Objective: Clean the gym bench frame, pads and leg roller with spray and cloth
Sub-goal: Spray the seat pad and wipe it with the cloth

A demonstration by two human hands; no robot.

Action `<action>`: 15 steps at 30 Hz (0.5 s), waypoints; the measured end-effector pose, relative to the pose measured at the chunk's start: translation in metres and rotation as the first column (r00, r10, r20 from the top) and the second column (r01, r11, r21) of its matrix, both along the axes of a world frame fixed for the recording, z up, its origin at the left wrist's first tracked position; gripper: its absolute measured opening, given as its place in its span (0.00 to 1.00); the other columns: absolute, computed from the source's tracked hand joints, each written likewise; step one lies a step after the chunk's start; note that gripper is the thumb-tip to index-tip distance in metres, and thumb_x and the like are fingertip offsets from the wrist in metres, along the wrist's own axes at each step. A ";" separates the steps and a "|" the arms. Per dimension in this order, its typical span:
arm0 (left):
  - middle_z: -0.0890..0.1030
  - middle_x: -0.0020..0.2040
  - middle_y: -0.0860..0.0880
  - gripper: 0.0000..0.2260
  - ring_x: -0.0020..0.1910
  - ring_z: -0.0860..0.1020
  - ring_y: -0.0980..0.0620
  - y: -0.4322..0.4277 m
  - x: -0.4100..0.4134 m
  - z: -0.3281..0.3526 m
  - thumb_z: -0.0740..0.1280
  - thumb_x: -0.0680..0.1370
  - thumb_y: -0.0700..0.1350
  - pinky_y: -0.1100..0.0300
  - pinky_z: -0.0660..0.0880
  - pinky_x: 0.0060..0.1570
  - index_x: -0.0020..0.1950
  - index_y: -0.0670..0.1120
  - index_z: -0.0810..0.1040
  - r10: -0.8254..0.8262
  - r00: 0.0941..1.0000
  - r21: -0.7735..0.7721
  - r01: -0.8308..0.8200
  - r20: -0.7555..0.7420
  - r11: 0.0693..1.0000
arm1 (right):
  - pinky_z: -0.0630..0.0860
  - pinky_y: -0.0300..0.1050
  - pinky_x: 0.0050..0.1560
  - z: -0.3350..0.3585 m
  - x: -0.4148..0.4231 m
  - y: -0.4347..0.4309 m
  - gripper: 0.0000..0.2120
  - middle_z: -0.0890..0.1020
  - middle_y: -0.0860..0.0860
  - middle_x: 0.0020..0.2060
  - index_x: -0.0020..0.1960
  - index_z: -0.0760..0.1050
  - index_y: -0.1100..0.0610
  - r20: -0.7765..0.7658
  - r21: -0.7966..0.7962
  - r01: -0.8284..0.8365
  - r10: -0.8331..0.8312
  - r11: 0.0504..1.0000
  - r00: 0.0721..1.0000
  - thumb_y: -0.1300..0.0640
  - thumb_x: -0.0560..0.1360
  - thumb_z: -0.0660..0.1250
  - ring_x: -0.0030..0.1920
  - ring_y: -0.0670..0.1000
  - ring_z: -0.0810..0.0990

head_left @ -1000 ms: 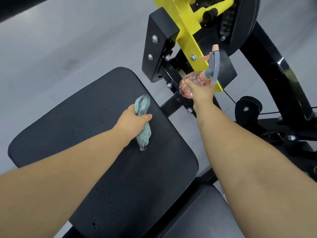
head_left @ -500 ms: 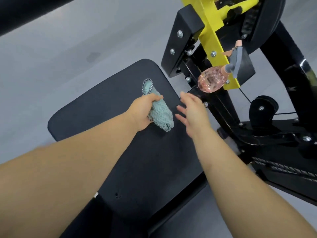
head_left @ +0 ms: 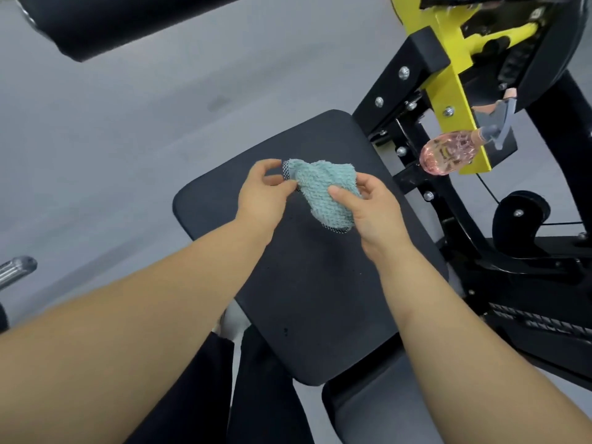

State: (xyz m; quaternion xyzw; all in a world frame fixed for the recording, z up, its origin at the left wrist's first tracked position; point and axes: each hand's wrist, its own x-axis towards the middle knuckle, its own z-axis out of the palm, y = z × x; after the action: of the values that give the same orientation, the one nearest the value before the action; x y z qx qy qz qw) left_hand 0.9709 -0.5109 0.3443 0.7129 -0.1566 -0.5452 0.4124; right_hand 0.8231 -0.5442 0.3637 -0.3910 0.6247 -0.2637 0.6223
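Observation:
A teal terry cloth (head_left: 323, 190) with a checkered edge hangs above the black seat pad (head_left: 307, 283). My left hand (head_left: 261, 195) pinches its left corner, and my right hand (head_left: 368, 208) pinches its right side. The pink spray bottle (head_left: 448, 152) with a grey trigger rests on the frame beside the yellow bar (head_left: 448, 88), to the right of the pad, with no hand on it. A black leg roller (head_left: 128, 20) crosses the top left.
The black machine frame (head_left: 544, 251) with a pulley (head_left: 519, 219) and bolts stands on the right. A second dark pad (head_left: 384, 408) lies below the seat pad. A chrome bar end (head_left: 16, 270) pokes in at the left. Grey floor spreads to the left.
My right hand left the spray bottle on the frame and came across to the cloth. My left hand lifted the cloth off the pad, and both hands now hold it.

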 end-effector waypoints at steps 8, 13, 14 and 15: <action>0.82 0.53 0.47 0.14 0.51 0.81 0.49 0.035 0.031 0.016 0.57 0.81 0.53 0.49 0.79 0.52 0.56 0.48 0.78 0.006 0.932 0.096 0.031 -0.363 0.995 | 0.80 0.46 0.46 0.010 0.059 0.048 0.13 0.81 0.52 0.51 0.53 0.73 0.53 0.096 -0.039 -0.042 0.046 0.998 0.994 0.63 0.71 0.72 0.49 0.49 0.82; 0.82 0.56 0.46 0.14 0.53 0.81 0.48 0.055 0.049 0.004 0.60 0.80 0.48 0.53 0.80 0.49 0.62 0.45 0.76 0.020 0.863 0.102 0.036 -0.504 0.994 | 0.80 0.45 0.47 0.007 0.077 0.068 0.22 0.79 0.51 0.53 0.64 0.67 0.56 0.118 -0.015 0.015 -0.013 1.000 0.993 0.59 0.73 0.70 0.49 0.47 0.82; 0.82 0.56 0.45 0.14 0.54 0.81 0.47 0.058 0.050 0.002 0.61 0.79 0.48 0.53 0.80 0.49 0.62 0.45 0.76 0.018 0.850 0.095 0.038 -0.527 0.995 | 0.80 0.45 0.49 0.004 0.083 0.071 0.25 0.78 0.51 0.55 0.67 0.67 0.55 0.097 -0.007 0.024 -0.024 1.000 0.995 0.56 0.73 0.71 0.51 0.46 0.82; 0.82 0.56 0.45 0.14 0.54 0.81 0.47 0.062 0.051 0.001 0.62 0.79 0.48 0.53 0.79 0.51 0.61 0.44 0.77 0.016 0.832 0.092 0.042 -0.555 0.995 | 0.80 0.47 0.52 0.000 0.087 0.074 0.28 0.77 0.51 0.58 0.68 0.66 0.53 0.087 0.025 0.026 -0.028 0.999 0.996 0.52 0.72 0.72 0.54 0.47 0.81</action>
State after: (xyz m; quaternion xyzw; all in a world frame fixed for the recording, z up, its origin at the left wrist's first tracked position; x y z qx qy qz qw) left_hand 1.0215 -0.4490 0.3455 0.5427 -0.0075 -0.7385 0.4001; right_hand 0.9105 -0.4702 0.3640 -0.3632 0.6053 -0.2816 0.6500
